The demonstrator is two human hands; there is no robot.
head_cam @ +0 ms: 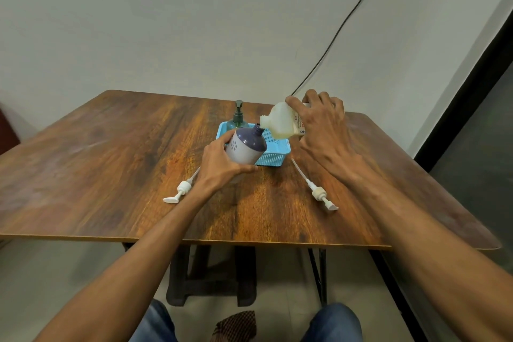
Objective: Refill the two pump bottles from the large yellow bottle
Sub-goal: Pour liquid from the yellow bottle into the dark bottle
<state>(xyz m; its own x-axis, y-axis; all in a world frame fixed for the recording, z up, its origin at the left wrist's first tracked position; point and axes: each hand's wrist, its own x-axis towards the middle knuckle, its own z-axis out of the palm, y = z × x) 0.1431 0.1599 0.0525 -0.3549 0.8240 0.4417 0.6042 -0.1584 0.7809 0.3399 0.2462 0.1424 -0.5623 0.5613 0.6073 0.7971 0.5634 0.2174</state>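
My left hand (220, 159) grips a grey pump bottle with a purple shoulder (245, 148), tilted with its open neck up to the right. My right hand (322, 119) holds the large pale yellow bottle (281, 121) tipped sideways, its open mouth just above the grey bottle's neck. Both are held over a blue basket (273, 157). A dark green pump bottle (238, 119) with its pump on stands at the basket's far left. Two white pump heads with tubes lie on the table, one on the left (180, 191) and one on the right (319, 191).
The wooden table (111, 161) stands against a pale wall. A black cable (341, 25) runs down the wall to the table's far edge. A dark stool (211, 275) stands under the table, and my knees show at the bottom.
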